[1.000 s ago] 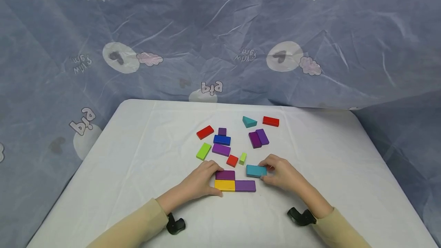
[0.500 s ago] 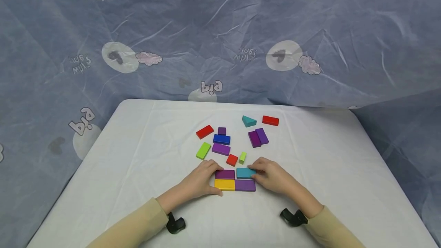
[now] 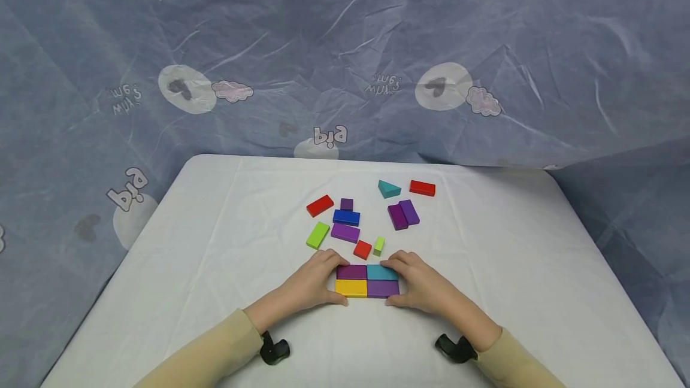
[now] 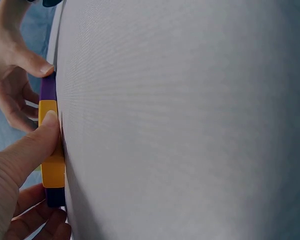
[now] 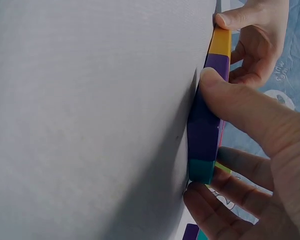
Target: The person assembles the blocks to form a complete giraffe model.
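Done: yellow block [image 3: 351, 288], plum block [image 3: 351, 272], violet block [image 3: 381, 289] and teal block [image 3: 379, 273] abut on the bench [image 3: 242, 208]; left hand [image 3: 309, 279], fingers part-spread, pinches the first pair; right hand [image 3: 423, 280], likewise, the second; not joined: loose blocks [image 3: 345, 233] beyond.

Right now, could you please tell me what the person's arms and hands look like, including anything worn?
The left sleeve and right sleeve are long, plain and beige. The left wrist camera and right wrist camera are small, black and curved. The left hand and right hand wear no gloves.
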The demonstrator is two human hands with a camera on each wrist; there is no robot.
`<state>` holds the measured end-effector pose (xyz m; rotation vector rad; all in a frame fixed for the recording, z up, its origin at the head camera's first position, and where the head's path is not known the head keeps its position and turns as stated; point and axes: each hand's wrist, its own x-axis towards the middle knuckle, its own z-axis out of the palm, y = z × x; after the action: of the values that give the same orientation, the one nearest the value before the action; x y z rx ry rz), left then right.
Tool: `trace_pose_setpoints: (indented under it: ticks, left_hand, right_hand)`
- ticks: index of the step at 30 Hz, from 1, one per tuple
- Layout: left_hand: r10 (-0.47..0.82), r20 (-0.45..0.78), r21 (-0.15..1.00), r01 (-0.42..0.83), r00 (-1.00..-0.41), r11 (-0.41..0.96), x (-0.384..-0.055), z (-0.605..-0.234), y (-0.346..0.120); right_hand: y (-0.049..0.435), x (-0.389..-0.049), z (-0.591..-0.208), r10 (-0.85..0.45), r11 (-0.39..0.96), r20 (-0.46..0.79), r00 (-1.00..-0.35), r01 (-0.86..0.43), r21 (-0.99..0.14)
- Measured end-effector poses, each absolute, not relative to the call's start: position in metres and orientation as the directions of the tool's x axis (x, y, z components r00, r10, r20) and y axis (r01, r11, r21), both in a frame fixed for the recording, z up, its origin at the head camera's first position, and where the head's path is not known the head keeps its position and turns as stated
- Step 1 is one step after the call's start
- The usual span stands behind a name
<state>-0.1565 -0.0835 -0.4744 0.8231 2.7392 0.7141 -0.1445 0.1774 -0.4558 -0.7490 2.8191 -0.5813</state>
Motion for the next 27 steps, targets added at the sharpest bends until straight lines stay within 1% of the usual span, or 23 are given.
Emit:
trace_pose_setpoints:
  ticks: [7, 27]
  left_hand:
    - [0.564, -0.044, 0.496, 0.471, -0.825, 0.729, -0.1563, -0.4754, -0.0838]
    - [0.569, -0.039, 0.48, 0.484, -0.821, 0.731, -0.1549, -0.4743, -0.0839]
  right_hand:
    - [0.1774, -0.1429, -0.4574, -0.518, 0.787, -0.029, -0.855, -0.464, -0.408]
    - [0.1786, -0.1406, -0.4591, -0.509, 0.792, -0.017, -0.861, -0.46, -0.4]
